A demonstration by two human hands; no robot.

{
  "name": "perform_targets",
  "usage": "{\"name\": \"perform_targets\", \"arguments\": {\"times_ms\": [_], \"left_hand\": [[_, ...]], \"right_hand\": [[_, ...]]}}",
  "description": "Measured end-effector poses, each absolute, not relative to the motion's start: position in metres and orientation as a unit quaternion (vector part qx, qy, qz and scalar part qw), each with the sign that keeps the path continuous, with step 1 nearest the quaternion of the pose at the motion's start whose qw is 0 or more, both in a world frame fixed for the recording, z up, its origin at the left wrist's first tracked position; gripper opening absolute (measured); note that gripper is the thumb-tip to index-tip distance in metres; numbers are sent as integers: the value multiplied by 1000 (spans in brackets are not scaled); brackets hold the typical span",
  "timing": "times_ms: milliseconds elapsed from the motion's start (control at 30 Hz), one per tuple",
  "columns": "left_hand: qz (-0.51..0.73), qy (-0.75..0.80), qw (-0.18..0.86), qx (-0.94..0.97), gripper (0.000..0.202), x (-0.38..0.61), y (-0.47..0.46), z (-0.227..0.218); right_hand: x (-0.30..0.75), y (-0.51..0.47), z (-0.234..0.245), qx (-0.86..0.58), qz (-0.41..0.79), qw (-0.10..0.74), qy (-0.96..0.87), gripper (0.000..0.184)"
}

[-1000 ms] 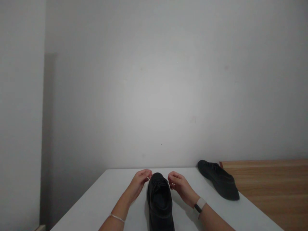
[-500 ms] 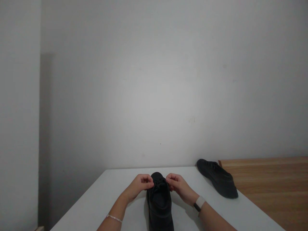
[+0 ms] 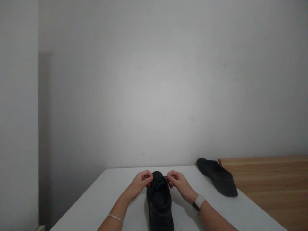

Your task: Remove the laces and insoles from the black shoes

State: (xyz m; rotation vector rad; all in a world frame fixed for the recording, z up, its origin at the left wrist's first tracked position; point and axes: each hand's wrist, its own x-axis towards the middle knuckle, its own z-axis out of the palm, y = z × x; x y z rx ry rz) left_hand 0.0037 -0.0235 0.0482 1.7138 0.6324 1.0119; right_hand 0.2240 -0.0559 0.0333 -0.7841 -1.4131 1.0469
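A black lace-up shoe rests on the white table, its toe pointing away from me and its heel cut off by the lower edge. My left hand is at the left of the lacing, thumb and forefinger pinched; the lace between them is hard to make out. On the other side, my right hand pinches a black shoelace that runs out from the knot area. The lacing sits bunched over the tongue between both hands.
A second black shoe lies at the table's back right corner, angled. Beyond the right edge is a wood-grained surface. The white table meets a pale wall at the back.
My left hand has risen slightly, away from me. My right hand has shifted a little outward, with more of the lace showing beside it. Both shoes stay in place.
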Motion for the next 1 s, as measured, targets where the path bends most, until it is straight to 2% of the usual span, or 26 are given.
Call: {"name": "perform_targets", "arguments": {"times_ms": [267, 600, 733, 1000], "left_hand": [[444, 238, 528, 683, 26, 4, -20, 45], [431, 151, 635, 623, 28, 0, -35, 57], [437, 154, 644, 608, 25, -1, -34, 56], [439, 150, 674, 575, 21, -2, -31, 53]], "right_hand": [[226, -56, 32, -318, 490, 573, -575, 35], [226, -59, 32, -245, 577, 594, -504, 38], [227, -63, 35, -227, 598, 596, -486, 42], [228, -61, 34, -222, 622, 592, -463, 38]]}}
